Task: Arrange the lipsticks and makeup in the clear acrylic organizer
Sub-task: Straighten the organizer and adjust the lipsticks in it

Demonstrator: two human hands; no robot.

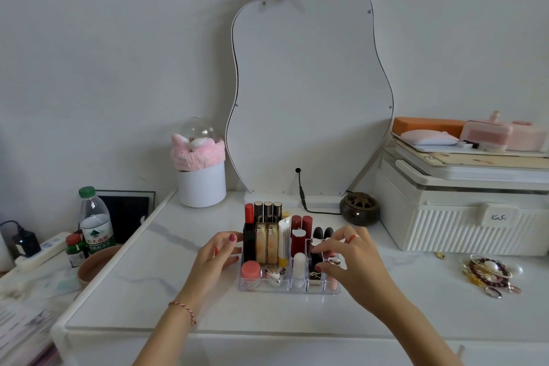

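Steadying the acrylic organizer point(285, 289) flat-fingered with the left hand point(218, 255); right hand point(349, 261) pinches a small silver-topped lipstick point(333, 261). Light, rigid, slippery, probably; grip mid-barrel.

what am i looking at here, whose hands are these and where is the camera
There is no robot here. One wide-angle camera sits on a person's head and looks forward and down, so the two arms reaching in from the bottom are that person's own.

On the white marble-look table stands a clear acrylic organizer already filled with upright lipsticks and tubes, plus a small pink-lidded jar at its front left. Behind it a curvy mirror leans against the wall. A water bottle stands to the left and a pile of bracelets lies to the right.

The left hand rests against the organizer's left side, holding nothing. The right hand reaches over the right compartments, fingertips pinching around a small pinkish item; its exact grip is hard to make out.
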